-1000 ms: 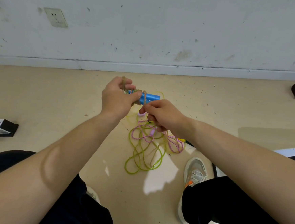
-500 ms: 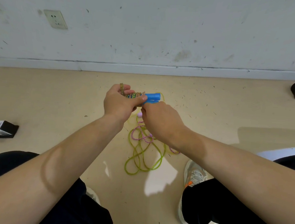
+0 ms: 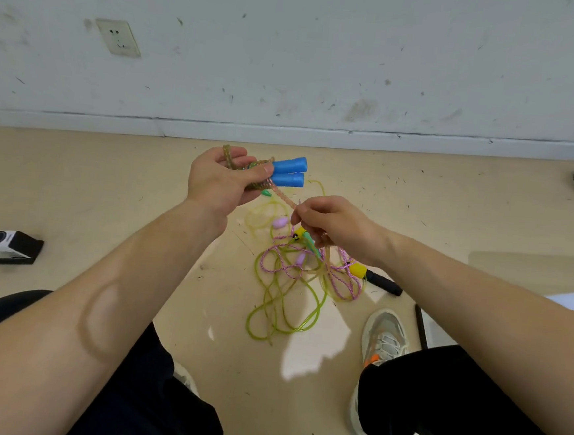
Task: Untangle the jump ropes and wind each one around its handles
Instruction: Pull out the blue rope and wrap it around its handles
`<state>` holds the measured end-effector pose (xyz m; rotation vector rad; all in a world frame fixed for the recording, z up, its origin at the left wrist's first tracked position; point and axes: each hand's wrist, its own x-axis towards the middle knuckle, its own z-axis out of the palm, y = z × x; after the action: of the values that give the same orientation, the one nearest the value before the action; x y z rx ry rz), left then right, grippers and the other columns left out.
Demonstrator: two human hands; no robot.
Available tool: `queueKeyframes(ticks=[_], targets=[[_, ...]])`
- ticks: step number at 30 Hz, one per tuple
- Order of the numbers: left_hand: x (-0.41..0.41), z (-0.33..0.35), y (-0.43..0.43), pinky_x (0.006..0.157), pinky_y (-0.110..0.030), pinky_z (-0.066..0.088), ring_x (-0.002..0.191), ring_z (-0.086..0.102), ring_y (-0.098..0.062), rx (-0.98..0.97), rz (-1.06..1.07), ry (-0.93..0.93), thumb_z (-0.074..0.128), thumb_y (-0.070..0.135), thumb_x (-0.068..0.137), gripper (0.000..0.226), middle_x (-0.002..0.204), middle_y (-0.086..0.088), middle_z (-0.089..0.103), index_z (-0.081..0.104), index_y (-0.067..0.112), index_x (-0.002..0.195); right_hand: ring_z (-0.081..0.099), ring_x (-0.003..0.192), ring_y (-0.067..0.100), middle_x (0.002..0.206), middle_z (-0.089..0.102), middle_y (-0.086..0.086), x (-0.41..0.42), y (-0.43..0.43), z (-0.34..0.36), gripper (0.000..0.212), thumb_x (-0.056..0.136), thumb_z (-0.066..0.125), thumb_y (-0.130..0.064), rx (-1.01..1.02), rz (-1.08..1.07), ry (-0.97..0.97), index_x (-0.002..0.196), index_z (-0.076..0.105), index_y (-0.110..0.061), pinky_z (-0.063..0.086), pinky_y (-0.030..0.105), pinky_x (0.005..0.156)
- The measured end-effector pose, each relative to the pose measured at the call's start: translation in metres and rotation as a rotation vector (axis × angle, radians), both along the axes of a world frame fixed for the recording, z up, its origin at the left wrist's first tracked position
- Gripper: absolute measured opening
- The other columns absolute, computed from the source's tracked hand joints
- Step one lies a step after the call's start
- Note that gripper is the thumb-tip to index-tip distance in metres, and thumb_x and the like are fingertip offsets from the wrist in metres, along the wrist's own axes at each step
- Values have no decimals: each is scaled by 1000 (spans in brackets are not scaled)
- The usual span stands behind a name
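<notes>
The left hand [image 3: 219, 184] grips the 2 blue handles [image 3: 289, 174], thumb pinning the coils on them; the right hand [image 3: 333, 224] pinches the amber rope [image 3: 282, 196] taut just below. I'd keep that tension, lay each turn snug beside the last, and lift the tail clear of the tangled ropes [image 3: 291, 267] on the floor.
</notes>
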<state>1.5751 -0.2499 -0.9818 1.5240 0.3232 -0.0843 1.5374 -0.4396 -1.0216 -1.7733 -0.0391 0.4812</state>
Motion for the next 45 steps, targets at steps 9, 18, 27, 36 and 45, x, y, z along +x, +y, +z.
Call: queueKeyframes(ticks=[9, 18, 27, 36, 45], targets=[[1, 5, 8, 76, -35, 63, 96, 73, -23, 9, -271, 87, 84, 6, 75, 42, 119, -10, 70, 63, 9, 111, 44, 53, 6, 60, 54, -4, 18, -22, 3, 24, 99, 60, -28, -382, 103, -227, 77, 67, -22, 38, 28, 56], [3, 7, 10, 69, -26, 61, 80, 68, -11, 491, -657, -138, 88, 1, 69, 46, 102, 0, 70, 67, 12, 108, 57, 74, 14, 86, 69, 13, 23, -32, 12, 7, 90, 72, -18, -236, 120, -88, 90, 74, -11, 41, 19, 59], [0, -7, 9, 79, -39, 58, 84, 67, -12, 835, -671, -335, 92, 15, 66, 50, 96, 14, 67, 66, 21, 108, 34, 44, 13, 60, 49, -1, 20, -16, 18, 25, 98, 56, -20, -337, 176, 215, 80, 70, -12, 29, 23, 46], [-4, -7, 4, 83, -34, 53, 88, 62, -12, 1017, -721, -413, 87, 15, 72, 47, 102, 11, 66, 64, 18, 114, 42, 46, 14, 57, 53, -2, 16, -13, 23, 25, 96, 61, -22, -305, 90, 164, 81, 75, -8, 34, 23, 46], [2, -14, 2, 79, -24, 47, 87, 61, -10, 905, -281, -437, 85, 23, 74, 43, 100, 11, 65, 62, 20, 110, 65, 54, 19, 74, 73, 0, -16, 29, 18, 27, 98, 41, -27, -477, 9, -303, 109, 66, -21, 56, 36, 58]])
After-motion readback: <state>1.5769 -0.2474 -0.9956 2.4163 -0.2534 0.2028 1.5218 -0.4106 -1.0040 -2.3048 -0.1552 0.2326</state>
